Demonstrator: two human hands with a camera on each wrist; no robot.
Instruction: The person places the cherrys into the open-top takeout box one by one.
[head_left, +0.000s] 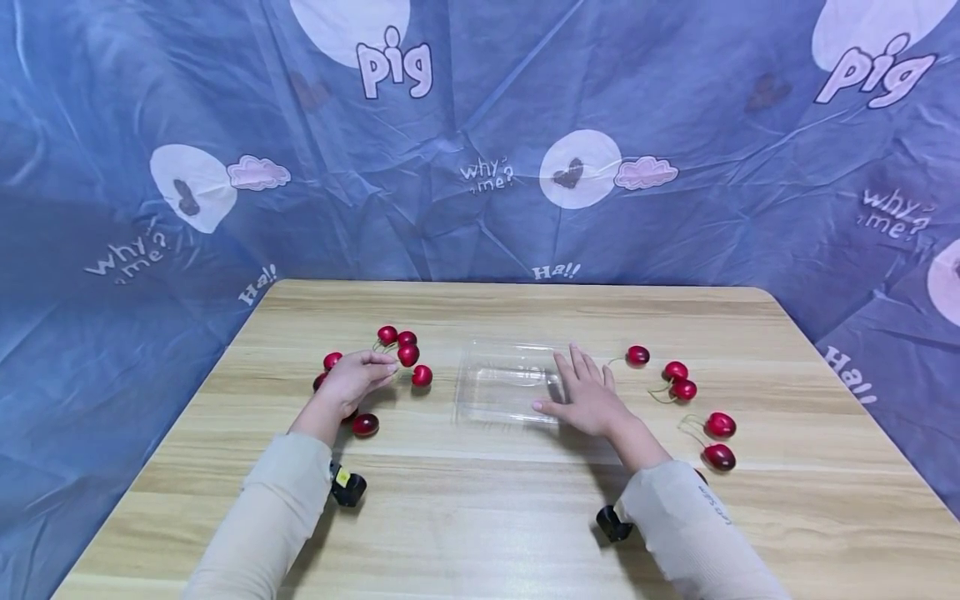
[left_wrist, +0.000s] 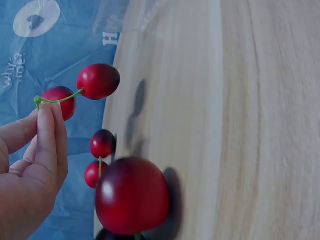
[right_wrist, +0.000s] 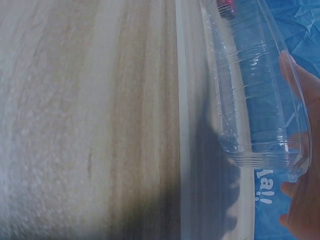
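My left hand (head_left: 358, 382) pinches the joined green stem (left_wrist: 60, 98) of a cherry pair between thumb and fingertips. The two cherries, one nearer (left_wrist: 98, 81) and one partly behind the fingers (left_wrist: 59, 100), hang clear of the table in the left wrist view. Spread over the right end of a clear plastic container (head_left: 498, 392) is my right hand (head_left: 588, 398), its fingers fairly straight. In the right wrist view the thumb (right_wrist: 288, 65) lies at the container's rim, with other fingers beyond the wall. The container's inside shows no fruit.
More cherries lie around the left hand, some partly hidden by it, including a dark one (head_left: 365, 425) and a pair behind (head_left: 387, 334). Several cherries (head_left: 683, 390) with stems lie at the right. The wooden table (head_left: 480, 517) ends at a blue printed cloth (head_left: 480, 225).
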